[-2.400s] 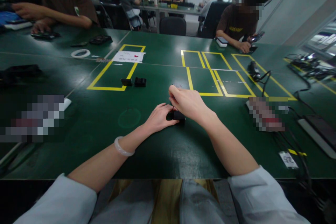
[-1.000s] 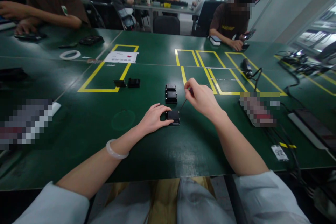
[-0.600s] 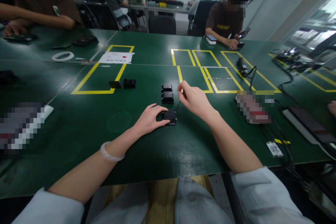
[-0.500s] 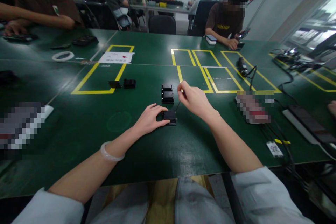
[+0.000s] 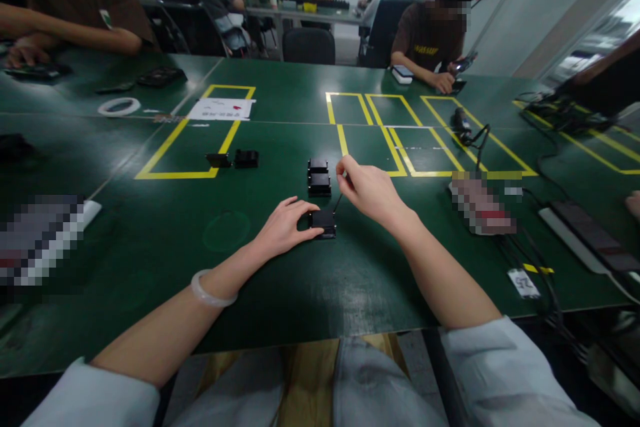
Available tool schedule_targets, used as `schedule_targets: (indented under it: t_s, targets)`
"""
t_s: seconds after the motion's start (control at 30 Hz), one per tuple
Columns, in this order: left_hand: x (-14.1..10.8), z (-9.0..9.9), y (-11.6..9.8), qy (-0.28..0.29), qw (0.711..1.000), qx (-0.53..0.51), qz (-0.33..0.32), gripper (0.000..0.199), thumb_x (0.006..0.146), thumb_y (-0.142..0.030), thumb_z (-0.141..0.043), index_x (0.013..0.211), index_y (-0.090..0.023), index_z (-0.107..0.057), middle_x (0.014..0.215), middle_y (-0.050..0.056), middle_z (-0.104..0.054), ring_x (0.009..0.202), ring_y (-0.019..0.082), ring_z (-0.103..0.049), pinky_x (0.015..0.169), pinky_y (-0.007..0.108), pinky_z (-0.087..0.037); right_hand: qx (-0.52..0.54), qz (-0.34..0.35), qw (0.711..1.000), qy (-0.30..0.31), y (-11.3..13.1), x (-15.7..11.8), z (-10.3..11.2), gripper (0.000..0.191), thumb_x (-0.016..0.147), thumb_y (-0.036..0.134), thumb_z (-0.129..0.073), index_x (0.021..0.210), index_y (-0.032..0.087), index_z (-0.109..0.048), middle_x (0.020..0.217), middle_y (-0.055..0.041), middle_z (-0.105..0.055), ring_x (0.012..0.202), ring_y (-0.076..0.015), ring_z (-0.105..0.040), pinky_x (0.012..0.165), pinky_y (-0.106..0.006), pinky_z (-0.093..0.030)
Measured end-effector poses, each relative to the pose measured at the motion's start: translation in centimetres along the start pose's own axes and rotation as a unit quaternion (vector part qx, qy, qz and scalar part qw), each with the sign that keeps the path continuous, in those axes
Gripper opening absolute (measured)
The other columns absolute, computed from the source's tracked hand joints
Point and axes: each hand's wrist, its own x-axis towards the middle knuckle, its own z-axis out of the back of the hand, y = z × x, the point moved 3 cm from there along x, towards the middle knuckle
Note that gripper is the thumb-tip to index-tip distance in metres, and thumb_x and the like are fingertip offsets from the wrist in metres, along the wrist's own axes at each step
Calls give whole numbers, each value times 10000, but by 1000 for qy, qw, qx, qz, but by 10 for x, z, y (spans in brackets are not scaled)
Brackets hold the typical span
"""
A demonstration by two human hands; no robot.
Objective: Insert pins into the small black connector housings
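Left hand (image 5: pixel 284 227) grips one black block (image 5: pixel 324 219), two others (image 5: pixel 320 181) behind; right hand (image 5: pixel 369 188) holds one apparent screwdriver (image 5: pixel 338 204).

Dim light, soft glare on green table (image 5: pixel 290 300), stretched frame edges

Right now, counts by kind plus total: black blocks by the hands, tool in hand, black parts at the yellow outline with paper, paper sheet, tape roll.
Black blocks: 3 (1 in the left hand, 2 beyond it)
Thin tool in the right hand: 1
Small black parts at the yellow outline: 2
White paper sheet: 1
White tape roll: 1
Total: 8
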Motion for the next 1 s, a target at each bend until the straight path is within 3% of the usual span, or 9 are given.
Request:
schedule_targets:
  t_s: [0.23,0.4,0.57,0.73,0.93,1.0]
  targets:
    - [0,1,-1,0,1000,0,-1,399,862,-504,-629,1135,-213,-613,1138,46,-701,1109,250,-639,1165,493,-320,-33,40,998,41,13,-3,7,259,994,298,-354,1106,194,-563,889,-49,-722,714,-165,-608,570,-284,-229]
    - [-1,1,0,-2,1000,-1,-6,404,866,-504,-626,1144,-211,-607,1137,45,-702,1114,247,-637,1166,493,-314,-35,56,997,32,15,-6,10,238,960,231,-379,1110,186,-557,1017,-67,-713,765,-162,-621,571,-284,-240]
    - [-1,0,0,1,1000,2,-6,394,873,-506,-619,1137,-214,-607,1146,41,-698,1118,242,-632,1169,493,-307,-58,59,996,36,14,-5,8,260,1005,307,-348,1066,189,-571,978,-60,-713,779,-166,-626,561,-286,-221]
    - [-2,0,1,-3,1000,4,-7,404,873,-519,-613,1141,-217,-605,1145,45,-699,1123,246,-631,1170,495,-310,-40,71,996,33,18,-7,12,242,960,207,-372,1133,185,-539,1090,-70,-689,810,-160,-628,561,-282,-236]
    - [-2,-1,2,3,1000,6,-3,408,875,-531,-600,1143,-224,-605,1156,46,-696,1142,257,-623,1172,508,-309,-77,48,995,40,17,-5,8,258,1001,349,-374,1104,190,-549,874,-66,-721,735,-179,-633,556,-291,-211]
    - [-2,0,2,3,1000,6,-3,408,875,-531,-599,1144,-225,-605,1158,47,-696,1143,260,-623,1172,513,-308,-73,48,995,42,17,-5,8,248,997,314,-366,1121,194,-544,879,-59,-723,724,-173,-631,554,-289,-213]
